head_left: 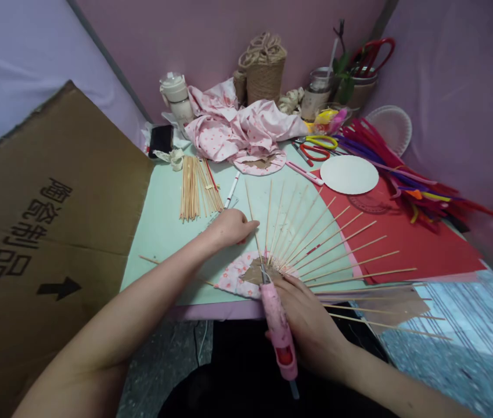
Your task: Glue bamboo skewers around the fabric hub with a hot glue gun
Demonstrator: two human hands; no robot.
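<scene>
My right hand [305,310] is wrapped round a pink hot glue gun [279,331], its nozzle pointing away from me over the fan-shaped frame. The fingers of my left hand [231,226] are closed at a thin bamboo stick [250,203], the leftmost of several that spread out like rays. These sticks [316,238] meet at a round base [233,278] covered in pink patterned cloth, with bare brown cardboard in its middle. One more stick [148,259] reaches out from the base to the left, passing under my left forearm. My right hand partly hides the base.
A bundle of bamboo sticks [189,191] and a marker [231,190] lie beyond my left hand. Pink cloth [246,128], scissors [316,152], a white oval disc [349,174] and pipe cleaners [403,168] lie farther back. A cardboard box [67,203] stands at left.
</scene>
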